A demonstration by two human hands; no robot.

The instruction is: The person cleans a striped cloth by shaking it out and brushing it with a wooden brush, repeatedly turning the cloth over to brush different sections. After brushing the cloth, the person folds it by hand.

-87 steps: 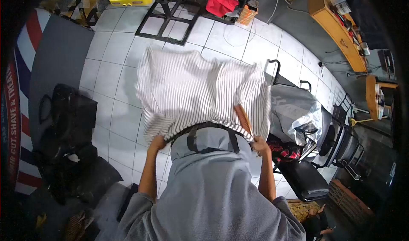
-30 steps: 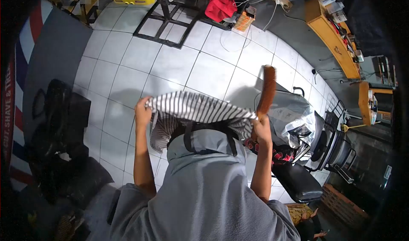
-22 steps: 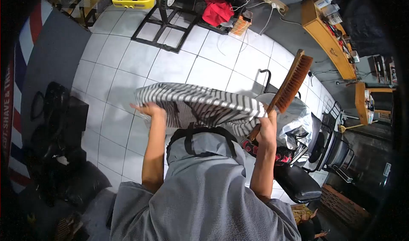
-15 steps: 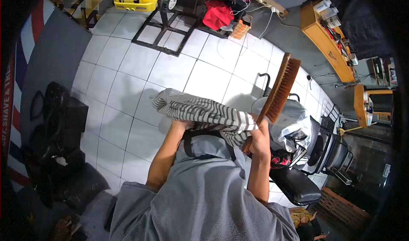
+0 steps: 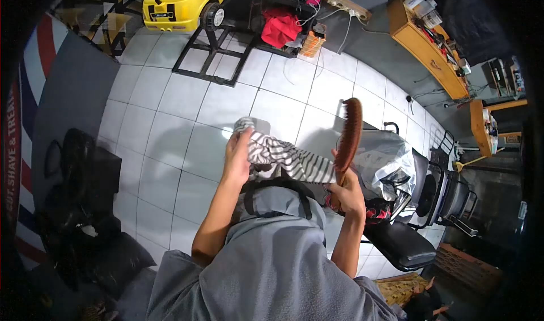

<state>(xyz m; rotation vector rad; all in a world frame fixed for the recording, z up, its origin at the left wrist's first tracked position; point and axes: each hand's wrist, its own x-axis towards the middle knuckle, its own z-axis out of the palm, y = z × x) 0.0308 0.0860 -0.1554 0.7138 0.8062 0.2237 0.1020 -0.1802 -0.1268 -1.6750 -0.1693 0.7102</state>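
Observation:
A white cloth with dark stripes (image 5: 292,161) stretches bunched between my two hands, in front of my body. My left hand (image 5: 238,157) is closed on its left end, thumb on top. In my right hand (image 5: 348,195) is a long brush (image 5: 351,131) with a wooden back and brown bristles, gripped by its handle and held upright. The cloth's right end meets the right hand near the brush's base; the fingers hide whether it is pinched there too.
Black barber chairs (image 5: 403,250) stand at the right, one with a silvery plastic sheet (image 5: 385,159) beside it. Ahead on the tiled floor are a black metal frame (image 5: 211,51), a yellow toy car (image 5: 180,10) and a red cloth (image 5: 280,29). A wooden drawer shelf (image 5: 426,47) lines the wall.
My left hand has come up and forward, now plainly holding the cloth's end. The brush has swung from a rightward lean to nearly upright. The cloth hangs lower toward the right.

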